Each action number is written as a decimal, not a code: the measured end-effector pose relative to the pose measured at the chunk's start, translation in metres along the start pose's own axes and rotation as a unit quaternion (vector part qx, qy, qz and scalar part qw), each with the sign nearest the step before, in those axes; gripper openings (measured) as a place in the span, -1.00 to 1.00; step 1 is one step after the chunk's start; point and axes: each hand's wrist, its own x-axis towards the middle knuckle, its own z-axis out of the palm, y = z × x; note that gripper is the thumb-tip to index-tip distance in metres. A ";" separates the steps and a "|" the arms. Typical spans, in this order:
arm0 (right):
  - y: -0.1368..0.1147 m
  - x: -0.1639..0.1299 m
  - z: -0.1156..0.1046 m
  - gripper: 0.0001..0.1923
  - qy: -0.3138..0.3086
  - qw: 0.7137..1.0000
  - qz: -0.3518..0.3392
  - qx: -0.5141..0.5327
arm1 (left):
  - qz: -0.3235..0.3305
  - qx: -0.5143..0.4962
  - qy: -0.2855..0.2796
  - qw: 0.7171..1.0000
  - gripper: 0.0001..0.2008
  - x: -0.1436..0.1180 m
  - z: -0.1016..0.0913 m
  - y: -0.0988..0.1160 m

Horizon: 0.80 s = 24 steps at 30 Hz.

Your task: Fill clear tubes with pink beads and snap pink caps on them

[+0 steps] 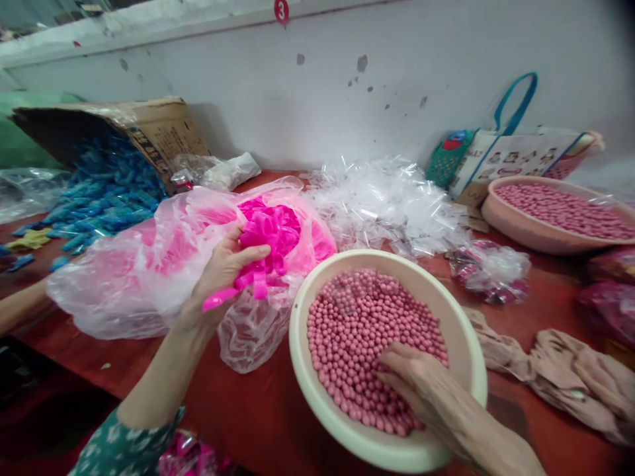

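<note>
Left hand: my left hand (225, 264), left of centre, clamps a bunch of bright pink plastic pieces (268, 241) at the mouth of a clear bag (149, 277).
Right hand: my right hand (421, 390), lower right, lies fingers spread on the pink balls (362, 317).
Bowl: the cream bowl (471, 370) sits lower centre on the red table (248, 410).
Behind: clear wrappers (381, 198) and a second bowl (520, 228) at upper right.

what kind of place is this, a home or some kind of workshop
Most likely a small hand-packing workshop. A cream basin holds a heap of pink balls, a second basin holds more, clear wrappers are piled by the wall, and a numbered tag marks the station.
</note>
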 end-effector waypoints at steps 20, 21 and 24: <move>0.024 -0.030 -0.037 -0.72 0.123 0.988 0.078 0.051 | 0.104 0.304 -0.459 0.828 -0.69 -0.069 0.112 -0.076; 0.024 -0.030 -0.036 -0.72 0.111 0.989 0.078 0.057 | 0.110 0.312 -0.461 0.824 -0.70 -0.070 0.112 -0.077; 0.023 -0.029 -0.033 -0.72 0.076 0.993 0.072 0.062 | 0.123 0.326 -0.459 0.817 -0.70 -0.070 0.111 -0.083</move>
